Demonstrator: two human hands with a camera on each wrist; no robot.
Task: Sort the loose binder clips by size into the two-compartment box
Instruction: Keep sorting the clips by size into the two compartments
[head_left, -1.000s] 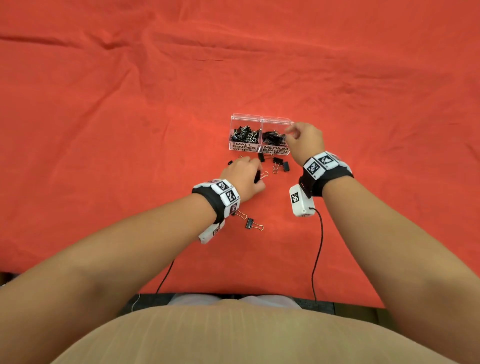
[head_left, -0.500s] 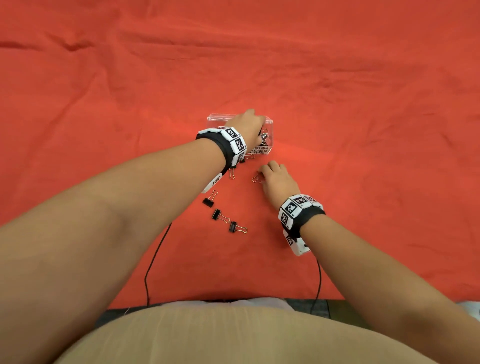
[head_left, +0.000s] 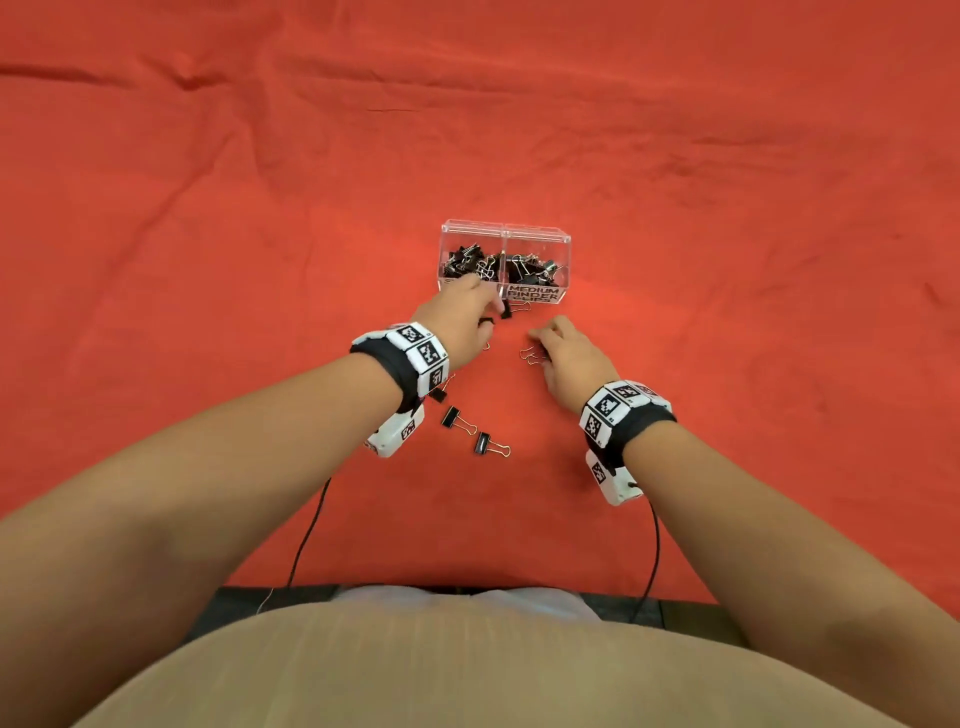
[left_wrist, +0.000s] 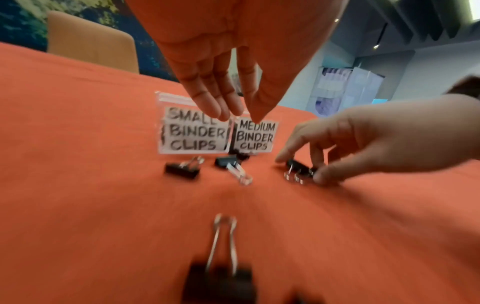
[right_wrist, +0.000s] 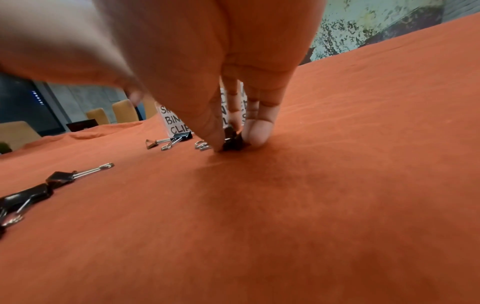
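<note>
The right hand (right_wrist: 233, 98) is lowered onto the cloth (head_left: 727, 208), its thumb and fingertips (right_wrist: 255, 131) pinched on a black clip (right_wrist: 232, 142) whose wire handles stick out to the left. For a clean pick, the black body should be squeezed rather than the springy handles, then lifted straight up; its size looks medium, so the right compartment seems the likely target, though this cannot be told for certain. The left hand (left_wrist: 228, 78) hovers with fingers straight and together, holding nothing, just in front of the box (head_left: 563, 244). The clear box stands just beyond both hands, labelled small on the left and medium on the right, both halves already holding clips. Two more clips (left_wrist: 205, 167) lie before the labels, and others (head_left: 470, 431) lie nearer the body. The left hand sits close to the path to the box and may be in the way.
</note>
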